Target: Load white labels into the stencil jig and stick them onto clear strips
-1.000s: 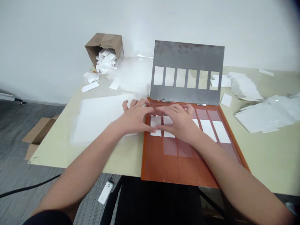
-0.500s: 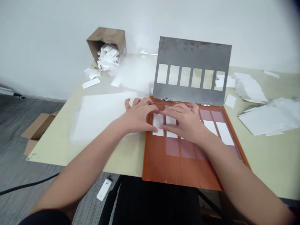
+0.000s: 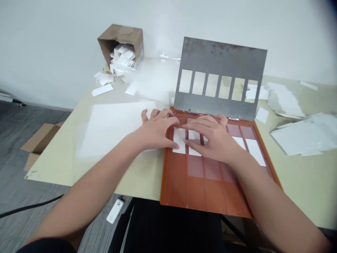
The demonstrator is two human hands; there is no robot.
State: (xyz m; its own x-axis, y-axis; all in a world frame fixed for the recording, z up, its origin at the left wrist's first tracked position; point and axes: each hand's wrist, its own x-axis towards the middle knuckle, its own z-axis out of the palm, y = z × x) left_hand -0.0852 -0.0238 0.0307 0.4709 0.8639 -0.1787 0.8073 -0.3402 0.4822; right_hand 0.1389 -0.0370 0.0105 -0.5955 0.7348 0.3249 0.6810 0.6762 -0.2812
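A hinged frame has an orange base (image 3: 173, 186) and a raised grey metal lid (image 3: 223, 56) with a row of rectangular windows. Several white cards lie in a row across the base. Both my hands are over the leftmost white card (image 3: 179, 138). My left hand (image 3: 158, 130) spans its left side, thumb low and index finger high, with the other fingers apart. From the right, my right hand (image 3: 210, 135) reaches over the neighbouring cards, its thumb and fingertips beside the leftmost card's right edge. Thumb and fingers are spread on both hands. My right hand hides some middle cards.
A cardboard box (image 3: 121, 31) filled with white cards lies at the back left, with loose cards beside it. White sheets (image 3: 113, 126) lie left of the frame. Plastic-wrapped white stacks (image 3: 302, 135) lie to the right. Another cardboard box (image 3: 39, 140) is on the floor.
The camera view has shifted slightly, so the frame appears a little further right. Both hands keep nearly the same pose at the leftmost card.
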